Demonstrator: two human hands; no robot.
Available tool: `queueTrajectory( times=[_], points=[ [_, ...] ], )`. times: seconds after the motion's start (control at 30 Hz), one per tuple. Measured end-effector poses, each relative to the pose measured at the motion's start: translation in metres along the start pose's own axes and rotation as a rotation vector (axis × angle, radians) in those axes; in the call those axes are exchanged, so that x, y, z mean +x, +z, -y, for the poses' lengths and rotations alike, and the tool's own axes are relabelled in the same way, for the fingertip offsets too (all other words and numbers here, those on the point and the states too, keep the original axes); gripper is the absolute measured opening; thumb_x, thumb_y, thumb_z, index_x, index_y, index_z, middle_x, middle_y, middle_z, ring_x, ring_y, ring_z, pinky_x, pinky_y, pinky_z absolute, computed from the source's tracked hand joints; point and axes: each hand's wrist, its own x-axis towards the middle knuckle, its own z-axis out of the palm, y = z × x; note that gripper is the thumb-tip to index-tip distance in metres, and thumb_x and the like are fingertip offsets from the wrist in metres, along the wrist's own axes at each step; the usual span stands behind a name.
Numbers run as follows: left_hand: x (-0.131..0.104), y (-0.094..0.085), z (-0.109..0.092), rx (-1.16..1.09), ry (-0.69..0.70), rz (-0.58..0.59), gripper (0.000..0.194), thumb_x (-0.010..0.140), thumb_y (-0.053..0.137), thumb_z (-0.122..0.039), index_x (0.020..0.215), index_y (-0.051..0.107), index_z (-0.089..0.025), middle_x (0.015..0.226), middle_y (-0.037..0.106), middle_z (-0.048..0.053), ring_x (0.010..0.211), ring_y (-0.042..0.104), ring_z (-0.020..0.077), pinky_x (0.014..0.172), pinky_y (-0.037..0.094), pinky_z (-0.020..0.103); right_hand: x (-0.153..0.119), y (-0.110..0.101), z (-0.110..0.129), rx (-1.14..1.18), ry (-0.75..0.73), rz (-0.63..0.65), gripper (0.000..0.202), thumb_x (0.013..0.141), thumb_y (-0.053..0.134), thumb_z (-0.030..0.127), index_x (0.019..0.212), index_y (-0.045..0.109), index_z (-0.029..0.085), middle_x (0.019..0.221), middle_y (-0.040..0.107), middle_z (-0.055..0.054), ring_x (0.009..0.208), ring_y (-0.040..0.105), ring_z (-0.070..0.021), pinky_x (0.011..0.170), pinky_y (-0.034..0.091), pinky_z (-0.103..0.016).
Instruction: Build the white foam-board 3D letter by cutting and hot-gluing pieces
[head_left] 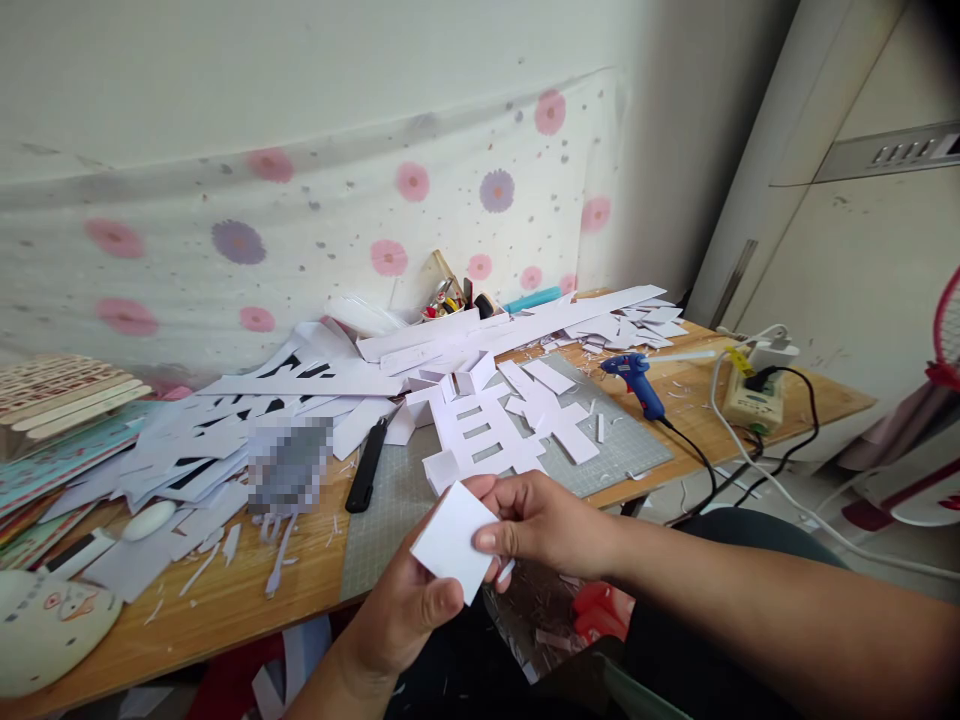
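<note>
Left hand (401,610) and right hand (536,520) grip a white card (452,535) before the table (225,590).
The right thumb (499,539) lies on it, the forearm (712,590) coming from right; below, a plastic bag (514,625) contains paper scraps (553,638).

Hands (405,612) (538,520) close together, thumbs (440,604) (498,538) uppermost, hidden fingers apparently curled

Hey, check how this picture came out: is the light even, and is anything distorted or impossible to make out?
Head view: soft light, the white card clearly edged; a pixelated patch masks part of the wooden table; the top right corner goes black; straight edges slant, suggesting wide-angle distortion.
</note>
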Motion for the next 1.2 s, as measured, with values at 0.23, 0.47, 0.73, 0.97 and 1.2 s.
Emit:
queueTrajectory(
  times=[0.23,0.47,0.73,0.97,1.2],
  points=[
    [0.004,-0.019,-0.017,0.334,0.215,-0.513,0.018,0.077,0.057,-0.033,0.091,0.057,-0.023,0.086,0.063,0.004,0.094,0.059,0.0257,0.089,0.046,0.04,-0.01,-0.009,0.008,-0.529,-0.023,-0.145,0.022,0.087,0.056,0.026,0.103,0.062,0.014,0.087,0.068,-0.005,0.075,0.062,-0.0135,0.072,0.048,-0.026],
    [0.018,-0.111,-0.038,1.447,-0.293,-0.676,0.036,0.073,0.056,-0.045,0.102,0.062,-0.024,0.119,0.06,0.01,0.11,0.056,0.0322,0.089,0.043,0.042,-0.028,-0.019,0.03,-1.056,-0.106,-0.329,0.022,0.081,0.058,0.018,0.1,0.069,0.019,0.084,0.071,-0.004,0.072,0.064,-0.0143,0.069,0.048,-0.025],
    [0.035,-0.143,-0.042,1.661,-0.484,-0.366,0.032,0.064,0.059,-0.047,0.085,0.072,-0.026,0.093,0.068,0.011,0.093,0.063,0.0331,0.075,0.046,0.037,-0.024,-0.025,0.018,-1.049,-0.263,-0.308,0.02,0.081,0.056,0.014,0.095,0.07,0.018,0.105,0.069,-0.008,0.093,0.065,-0.0167,0.084,0.049,-0.028],
    [0.013,-0.13,-0.048,1.549,-0.341,-0.452,0.031,0.069,0.055,-0.038,0.094,0.07,-0.028,0.107,0.068,0.005,0.099,0.062,0.0282,0.083,0.047,0.036,-0.019,-0.029,0.017,-0.912,-0.177,-0.315,0.016,0.081,0.06,0.023,0.091,0.07,0.015,0.085,0.07,-0.006,0.077,0.064,-0.0164,0.075,0.051,-0.03],
    [-0.035,-0.058,-0.036,0.908,0.025,-0.3,0.036,0.072,0.062,-0.048,0.102,0.068,-0.028,0.134,0.053,0.005,0.121,0.048,0.0334,0.094,0.042,0.035,-0.016,-0.012,0.02,-0.559,-0.195,-0.219,0.043,0.08,0.064,0.038,0.114,0.062,0.011,0.104,0.067,-0.012,0.092,0.063,-0.0189,0.083,0.05,-0.033]
  ],
)
